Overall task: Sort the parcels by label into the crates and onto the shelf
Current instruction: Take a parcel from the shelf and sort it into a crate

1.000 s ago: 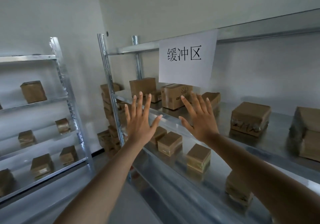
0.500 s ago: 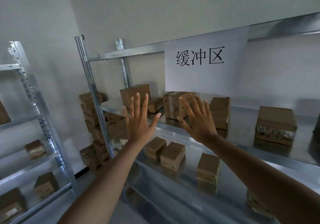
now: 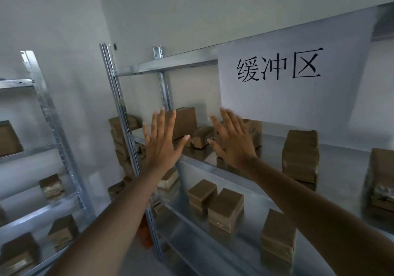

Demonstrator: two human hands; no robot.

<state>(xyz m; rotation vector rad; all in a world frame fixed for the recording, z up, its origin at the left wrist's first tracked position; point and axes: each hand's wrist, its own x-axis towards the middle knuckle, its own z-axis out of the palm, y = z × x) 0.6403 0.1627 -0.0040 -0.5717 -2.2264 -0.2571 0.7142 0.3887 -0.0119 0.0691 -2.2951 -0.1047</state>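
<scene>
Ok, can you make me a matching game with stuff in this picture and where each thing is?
Things:
1. white paper sign
2. left hand
3. right hand
4. two small boxes side by side

Places:
A. raised open in front of the shelf post
B. on the lower shelf, below the hands
C. hanging from the top shelf edge
D. raised open just under the sign's corner

Pairs: 1-C, 2-A, 3-D, 4-B

"缓冲区" in black on the white paper sign on the shelf beam
</scene>
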